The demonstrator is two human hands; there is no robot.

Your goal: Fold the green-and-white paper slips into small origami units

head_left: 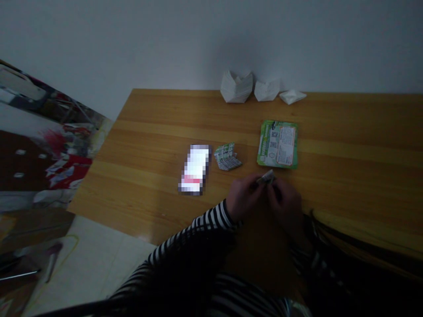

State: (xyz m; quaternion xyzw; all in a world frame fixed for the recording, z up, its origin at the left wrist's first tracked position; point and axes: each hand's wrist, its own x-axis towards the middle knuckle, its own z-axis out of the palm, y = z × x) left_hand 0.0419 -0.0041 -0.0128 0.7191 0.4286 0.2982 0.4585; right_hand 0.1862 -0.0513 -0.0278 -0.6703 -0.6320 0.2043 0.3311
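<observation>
A small folded piece of printed paper point(267, 177) is pinched between my two hands above the table's near side. My left hand point(243, 194) grips its left part with closed fingers, and my right hand point(287, 203) holds its right part the same way. Fingers hide much of the paper, so its exact folded shape cannot be made out. Left of my hands lies a folded paper piece point(227, 156) with green and black print. Just beyond them rests a green printed packet or stack of sheets point(278, 144) with rounded corners.
A phone point(195, 169) with a lit, blurred screen lies left of the folded paper. Against the wall, a large white folded-paper boat point(236, 86), a smaller one point(266, 90) and a flatter one point(292, 96) stand on the wooden table point(142, 132). Clutter lies beyond the left edge.
</observation>
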